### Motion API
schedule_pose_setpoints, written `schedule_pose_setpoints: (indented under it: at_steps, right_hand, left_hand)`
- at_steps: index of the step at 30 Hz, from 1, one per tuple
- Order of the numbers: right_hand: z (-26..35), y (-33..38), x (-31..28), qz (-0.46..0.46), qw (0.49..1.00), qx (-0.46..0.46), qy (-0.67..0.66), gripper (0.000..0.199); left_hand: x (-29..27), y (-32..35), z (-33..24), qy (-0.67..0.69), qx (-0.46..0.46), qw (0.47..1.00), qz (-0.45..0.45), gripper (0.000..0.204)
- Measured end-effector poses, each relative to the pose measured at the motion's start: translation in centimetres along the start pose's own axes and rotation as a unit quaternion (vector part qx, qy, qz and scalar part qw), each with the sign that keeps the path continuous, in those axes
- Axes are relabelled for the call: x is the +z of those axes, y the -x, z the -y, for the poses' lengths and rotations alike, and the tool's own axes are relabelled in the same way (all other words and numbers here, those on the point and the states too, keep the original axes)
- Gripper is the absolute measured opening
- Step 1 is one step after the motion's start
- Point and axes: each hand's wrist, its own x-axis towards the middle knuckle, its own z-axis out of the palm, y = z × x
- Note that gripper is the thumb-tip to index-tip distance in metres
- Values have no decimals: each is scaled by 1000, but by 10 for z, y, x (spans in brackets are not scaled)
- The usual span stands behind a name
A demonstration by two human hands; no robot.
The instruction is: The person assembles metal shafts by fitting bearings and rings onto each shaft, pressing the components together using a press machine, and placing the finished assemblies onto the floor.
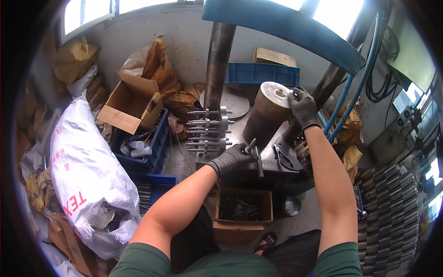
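Both my hands wear dark grey gloves. My left hand point(233, 160) is closed around a stepped metal shaft point(259, 162), held just in front of the press bed. My right hand point(304, 109) has its fingers curled together at the right rim of a thick upright metal cylinder point(267, 113), whose top face has a round hole. Whatever those fingers pinch is too small to name. To the left, several metal shafts with collars point(210, 131) lie in a row at the edge of the bed. Pliers point(282, 158) rest right of the cylinder.
A blue press beam point(286, 25) spans overhead between steel columns point(219, 64). Below the bed stands a cardboard box point(244, 226) of dark metal bits. At left are a white woven sack point(90, 171) and blue crates point(159, 152); at right, stacked metal parts point(387, 217) and blue hoses point(364, 87).
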Motion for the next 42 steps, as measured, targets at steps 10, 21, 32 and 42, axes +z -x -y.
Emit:
schedule_pose_setpoints:
  at_steps: [10, 21, 32, 42]
  right_hand:
    - [-22, 189, -76, 127, 959, 84, -240, 29]
    - [13, 309, -98, 534, 832, -47, -144, 42]
    - [11, 304, -115, 608, 784, -73, -100, 44]
    - [2, 302, -102, 658, 745, -73, -81, 39]
  left_hand:
    - [14, -10, 33, -148, 71, 985, -49, 33]
    - [5, 5, 40, 214, -53, 974, -43, 24]
    - [50, 1, -137, 88, 338, 930, -115, 48]
    - [9, -157, -206, -76, 350, 908, -219, 39]
